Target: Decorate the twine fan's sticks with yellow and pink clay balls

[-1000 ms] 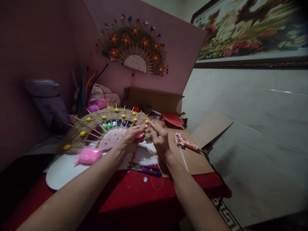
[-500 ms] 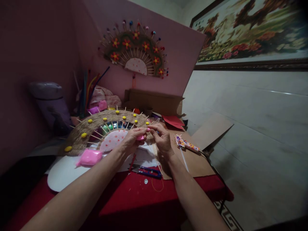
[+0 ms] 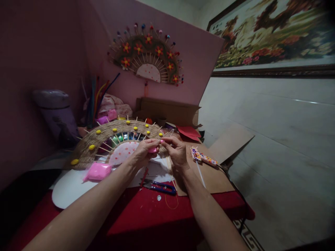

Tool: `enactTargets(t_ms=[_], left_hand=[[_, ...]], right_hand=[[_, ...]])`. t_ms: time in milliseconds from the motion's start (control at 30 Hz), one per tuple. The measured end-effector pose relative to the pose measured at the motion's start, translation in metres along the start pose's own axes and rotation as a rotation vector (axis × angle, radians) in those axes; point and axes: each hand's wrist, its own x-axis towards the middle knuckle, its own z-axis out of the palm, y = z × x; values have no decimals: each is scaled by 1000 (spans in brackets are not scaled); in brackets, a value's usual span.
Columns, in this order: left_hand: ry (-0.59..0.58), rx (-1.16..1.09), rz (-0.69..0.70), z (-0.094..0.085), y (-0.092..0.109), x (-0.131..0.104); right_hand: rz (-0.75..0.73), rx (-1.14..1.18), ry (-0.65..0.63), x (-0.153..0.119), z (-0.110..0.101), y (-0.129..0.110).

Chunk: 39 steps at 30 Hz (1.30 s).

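Note:
My left hand (image 3: pixel 147 150) is closed on a lump of pink modelling clay (image 3: pixel 153 150), part of it showing under the fingers. Against its fingertips, my right hand (image 3: pixel 177 152) pinches a small bit of the same pink clay. Both hands are held over the right end of a fan-shaped craft piece (image 3: pixel 86 140) wound with twine, which has thin sticks and several yellow dots. A dotted half-round panel (image 3: pixel 123 153) forms its centre. Left of my left forearm lies a pink clay packet (image 3: pixel 98 171).
Blue thread snips (image 3: pixel 163 187) lie on the red tablecloth (image 3: pixel 131 216) in front, near a small clear disc (image 3: pixel 159 198). A patterned glue gun (image 3: pixel 202 156) rests on cardboard at right. A white board (image 3: pixel 69 191) is at left; a finished fan (image 3: pixel 146 48) hangs behind.
The right index finger has shifted slightly over the pinched pink clay. Both hands otherwise stay where they were, and the view has moved only a little.

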Motion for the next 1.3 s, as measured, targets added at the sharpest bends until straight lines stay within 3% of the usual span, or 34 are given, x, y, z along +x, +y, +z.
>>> enactTargets(t_ms=[200,667,1100,1300], left_hand=[[-8,16,14,3,0,-2],[58,-48,57,3,-1,0],[72,-84,53,4,-1,-1],[84,-18,36,6,-2,-2]], right_hand=[[-42,-11,-14,0,0,-1],[-225,-347,-107,-8,0,2],[-225,-447,-162,-8,-1,0],[-184,-333,-11,-5,1,-2]])
